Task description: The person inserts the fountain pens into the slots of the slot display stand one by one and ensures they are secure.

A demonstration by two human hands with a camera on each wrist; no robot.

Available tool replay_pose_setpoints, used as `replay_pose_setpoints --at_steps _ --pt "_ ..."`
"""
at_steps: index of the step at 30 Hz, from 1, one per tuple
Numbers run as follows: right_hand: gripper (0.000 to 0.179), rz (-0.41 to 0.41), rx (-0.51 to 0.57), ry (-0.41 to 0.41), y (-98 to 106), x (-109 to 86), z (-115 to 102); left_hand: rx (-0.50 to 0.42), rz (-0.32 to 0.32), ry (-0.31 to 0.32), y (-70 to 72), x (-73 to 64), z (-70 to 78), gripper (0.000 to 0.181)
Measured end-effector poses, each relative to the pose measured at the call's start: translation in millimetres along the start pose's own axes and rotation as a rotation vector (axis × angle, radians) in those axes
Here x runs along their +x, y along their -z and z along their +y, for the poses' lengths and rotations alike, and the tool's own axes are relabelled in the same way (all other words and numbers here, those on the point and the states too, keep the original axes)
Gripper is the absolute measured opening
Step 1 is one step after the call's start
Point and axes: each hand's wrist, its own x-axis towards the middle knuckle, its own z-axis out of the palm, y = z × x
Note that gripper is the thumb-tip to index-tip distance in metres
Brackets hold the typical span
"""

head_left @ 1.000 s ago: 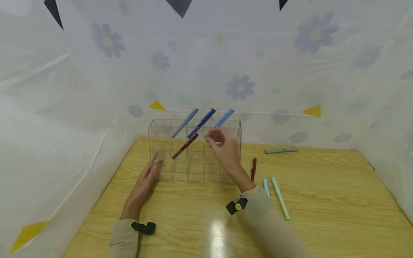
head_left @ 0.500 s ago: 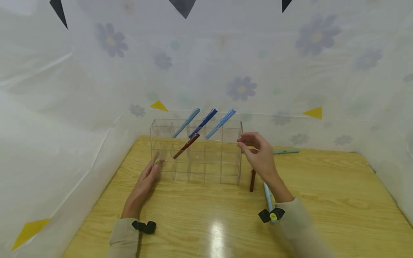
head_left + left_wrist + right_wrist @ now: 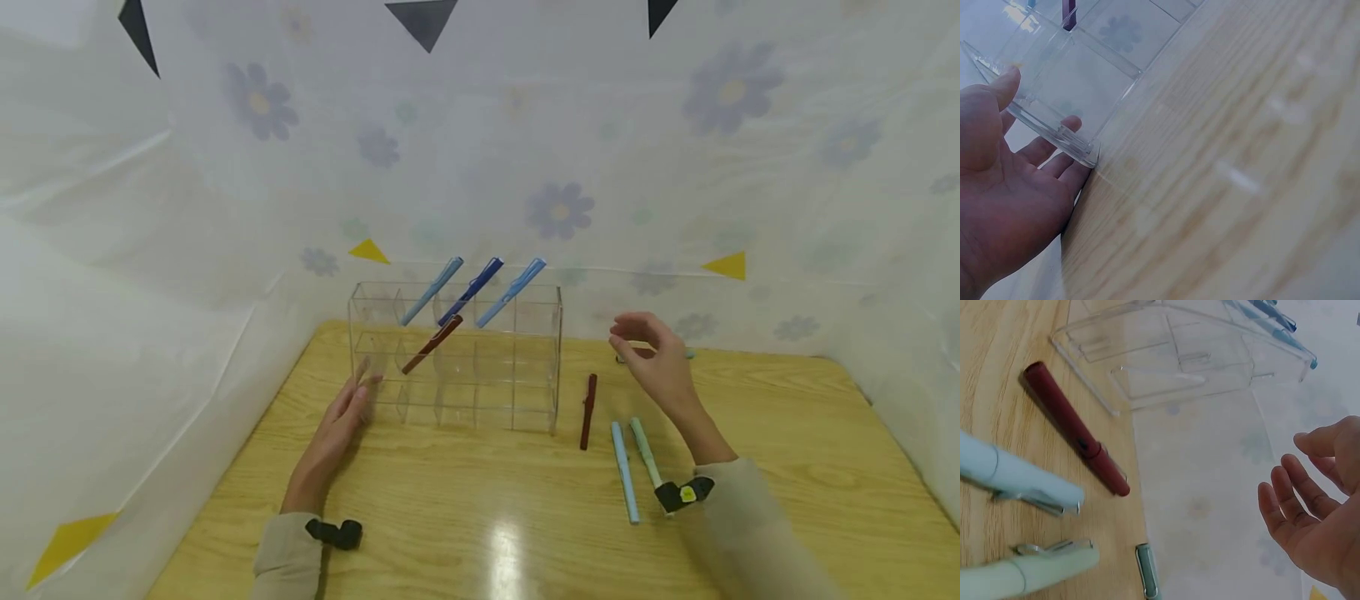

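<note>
A person is working at a wood-grain table [image 3: 450, 492], the left hand [image 3: 339, 425] gripping the near left corner of a clear rack [image 3: 495, 385], its thumb lying in front of the side panel and its fingers showing behind it. The right hand [image 3: 662, 368] is holding nothing, its thumb standing apart from gently curved fingers as it is hovering to the right of the rack, above a grey-green pen [image 3: 1147, 572] that it is partly hiding from the head view. Three pens are leaning side by side in the rack's top tier: a grey-blue pen [image 3: 432, 291], a dark blue pen [image 3: 471, 292] and a bright blue pen [image 3: 512, 292], while a maroon pen [image 3: 432, 344] is slanting in the tier below. More pens are lying on the tabletop at the right: a second maroon pen [image 3: 588, 412] nearest the rack, then a pale blue pen [image 3: 625, 472] and, just beside it, a pale green pen [image 3: 647, 452], whose near end a black wrist camera [image 3: 684, 495] is partly covering. A flower-printed sheet [image 3: 465, 158] is hanging behind the table, yellow triangles [image 3: 726, 265] marking its lower part and dark triangles [image 3: 423, 21] its top.
</note>
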Motion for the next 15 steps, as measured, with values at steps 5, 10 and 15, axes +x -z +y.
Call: replay_pose_setpoints --at_steps 5,10,15 --pt "0.029 -0.016 -0.123 -0.007 13 1.6 24 0.003 -0.005 0.01 1.1 -1.0 -0.5 0.053" --pt "0.029 -0.055 -0.16 -0.03 25 3.6 43 -0.002 -0.002 0.009 1.0 -0.9 0.1 0.054" --pt "0.031 -0.085 -0.141 -0.064 35 2.0 65 -0.01 -0.005 -0.004 0.0 0.4 -0.1 0.055"
